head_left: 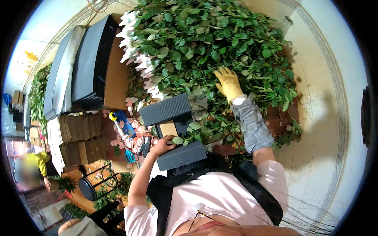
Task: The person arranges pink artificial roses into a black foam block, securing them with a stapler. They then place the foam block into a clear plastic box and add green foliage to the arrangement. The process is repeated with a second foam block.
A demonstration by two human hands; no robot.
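Note:
My right hand [228, 82], in a yellow glove and grey striped sleeve cover, reaches into a big pile of leafy stems [212, 35] with its fingers spread. Pale wrapped flower heads [128, 35] line the pile's left side. My bare left hand [162, 144] has its fingers bent over the inner edge of a dark grey corrugated board [181, 155], beside a small leafy sprig [195, 133]. A second corrugated flap [165, 110] and a tan cardboard piece [167, 129] lie just beyond it.
Grey sheet stacks [86, 67] and cardboard [78, 139] stand left. Blue scissors [130, 156], a yellow-capped tool [120, 122] and scattered petals lie between. Lower left are a black stool [88, 188] and a person in yellow [41, 161]; another person's legs show below. A white wall curves along the right.

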